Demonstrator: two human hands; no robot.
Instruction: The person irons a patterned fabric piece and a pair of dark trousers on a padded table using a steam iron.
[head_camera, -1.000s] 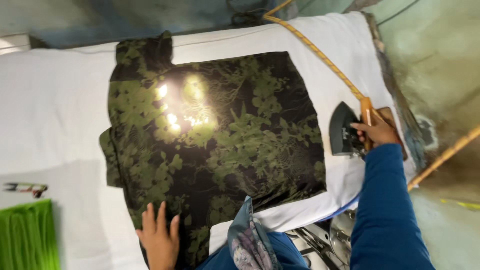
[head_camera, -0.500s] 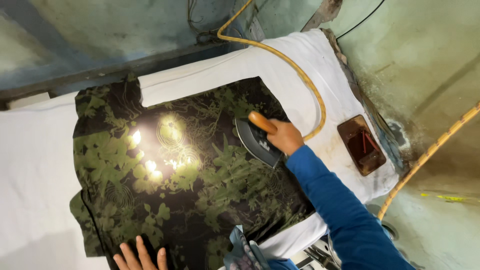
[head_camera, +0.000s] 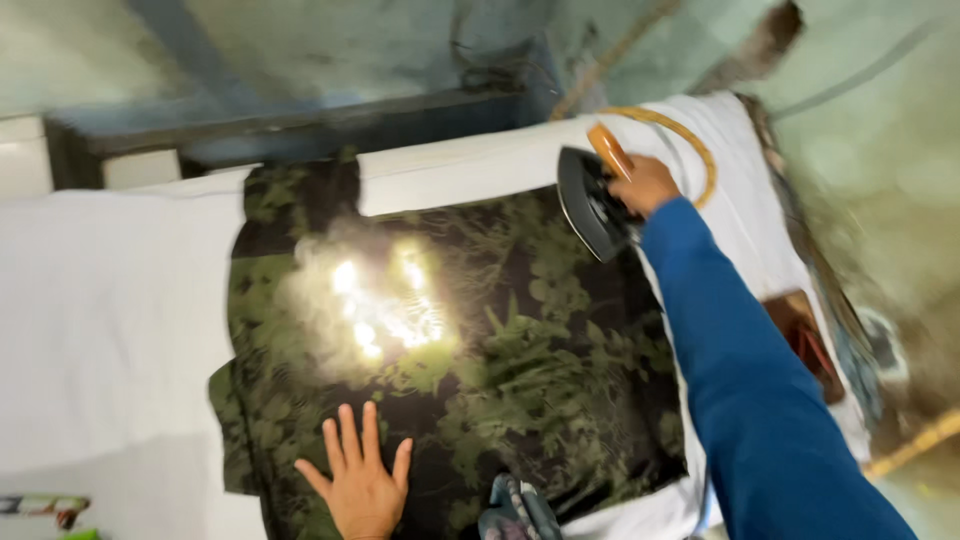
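- Head view, only one angle here: a dark shirt (head_camera: 470, 350) with a green leaf print is spread flat on a desk (head_camera: 100, 320) covered in white cloth. It fills most of the middle of the picture.
- The shirt's long axis runs roughly from the near edge up to the far edge, with a dark flap of it sticking out toward the far left corner. There's a bright glare patch on the fabric left of center, so the print is washed out there.
- Right hand (head_camera: 645, 185) is wrapped around the orange-brown handle of a black iron (head_camera: 592, 200), fingers clamped shut on it. The blue sleeve (head_camera: 760, 400) runs from the lower right up to that hand.
- The iron sits at the far right corner of the shirt, right at the edge where fabric meets white cloth. It looks tipped up on its side, dark soleplate facing left toward the shirt, long axis running far-to-near with a slight slant. Can't tell which end is the nose, it's a bit blurry.
- A yellowish cord (head_camera: 690, 150) loops on the white cloth just behind the iron.
- Left hand (head_camera: 362, 485) lies flat on the near edge of the shirt, palm down, fingers spread apart and pointing away from the body, gripping nothing.
- A brownish flat pad (head_camera: 805, 335) sits on the desk's right end, partly hidden by the sleeve.
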